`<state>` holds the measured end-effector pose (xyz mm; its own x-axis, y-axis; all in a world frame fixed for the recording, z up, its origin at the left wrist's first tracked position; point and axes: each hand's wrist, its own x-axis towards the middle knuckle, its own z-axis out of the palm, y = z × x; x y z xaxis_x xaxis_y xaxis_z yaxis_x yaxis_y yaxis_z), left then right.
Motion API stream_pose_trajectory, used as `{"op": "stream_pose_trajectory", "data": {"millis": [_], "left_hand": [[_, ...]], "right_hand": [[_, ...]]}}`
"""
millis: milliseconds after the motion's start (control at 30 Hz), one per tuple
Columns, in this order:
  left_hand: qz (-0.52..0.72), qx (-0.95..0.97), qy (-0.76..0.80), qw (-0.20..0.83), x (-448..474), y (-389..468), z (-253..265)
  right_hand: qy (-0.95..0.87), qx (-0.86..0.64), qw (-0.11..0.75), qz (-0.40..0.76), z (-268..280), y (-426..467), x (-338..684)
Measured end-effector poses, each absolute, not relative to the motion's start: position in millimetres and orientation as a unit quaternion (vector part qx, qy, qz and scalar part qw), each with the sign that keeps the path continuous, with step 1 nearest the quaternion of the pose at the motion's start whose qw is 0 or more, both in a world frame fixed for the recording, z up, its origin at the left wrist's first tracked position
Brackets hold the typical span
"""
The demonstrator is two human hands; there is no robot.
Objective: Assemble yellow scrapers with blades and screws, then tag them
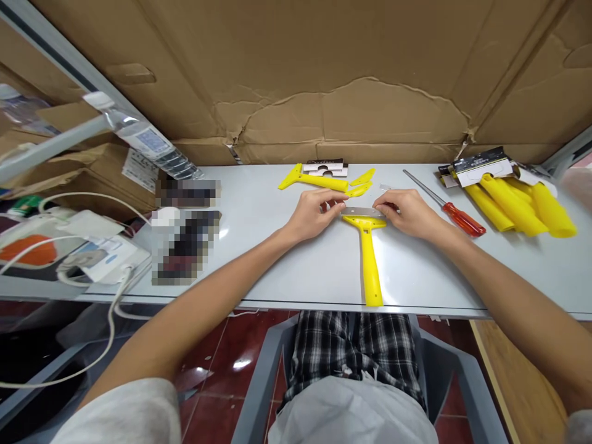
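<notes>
A flat metal scraper blade (363,211) spans the gap between my two hands, at the head of a yellow scraper handle (369,265) that lies on the table with its grip toward me. My left hand (317,213) pinches the blade's left end between thumb and fingers. At the right end, my right hand (403,211) grips it the same way. Beyond my hands lie a second yellow scraper (314,179) and loose yellow plastic pieces (361,185). Whether the blade rests on the handle's head or just above it, I cannot tell.
A red-handled screwdriver (464,219) lies to the right, beside a pile of yellow scraper handles (518,206) with black-and-white cards. On the left are a water bottle (150,140), a white power strip with cables (104,256) and blurred-out items. Cardboard (351,117) stands behind the table.
</notes>
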<state>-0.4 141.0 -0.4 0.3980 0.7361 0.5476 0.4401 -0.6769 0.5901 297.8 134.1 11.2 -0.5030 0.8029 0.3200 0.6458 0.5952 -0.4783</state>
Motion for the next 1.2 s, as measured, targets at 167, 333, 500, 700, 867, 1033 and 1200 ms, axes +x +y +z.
{"op": "stream_pose_trajectory", "data": {"millis": [167,333,500,700,867,1033,1200], "left_hand": [[0.412,0.816,0.360,0.186,0.8,139.0,0.6],[0.408,0.820,0.354,0.189,-0.2,138.5,2.5],[0.411,0.809,0.361,0.215,-0.2,138.6,3.1],[0.428,0.758,0.394,0.295,-0.8,141.6,1.5],[0.447,0.712,0.395,0.370,-1.0,145.0,1.2],[0.444,0.703,0.396,0.390,-1.3,145.8,1.6],[0.452,0.684,0.394,0.415,1.3,139.3,9.1]], "right_hand": [[-0.853,-0.418,0.265,0.162,12.4,131.0,294.5],[-0.846,-0.424,0.272,0.173,14.5,128.8,295.3],[-0.839,-0.429,0.281,0.182,17.1,127.5,296.8],[-0.817,-0.447,0.287,0.223,20.2,123.8,295.9],[-0.778,-0.453,0.305,0.311,19.9,121.5,297.0],[-0.726,-0.443,0.356,0.386,26.1,121.1,297.3],[-0.624,-0.428,0.435,0.488,36.1,116.6,290.8]]}}
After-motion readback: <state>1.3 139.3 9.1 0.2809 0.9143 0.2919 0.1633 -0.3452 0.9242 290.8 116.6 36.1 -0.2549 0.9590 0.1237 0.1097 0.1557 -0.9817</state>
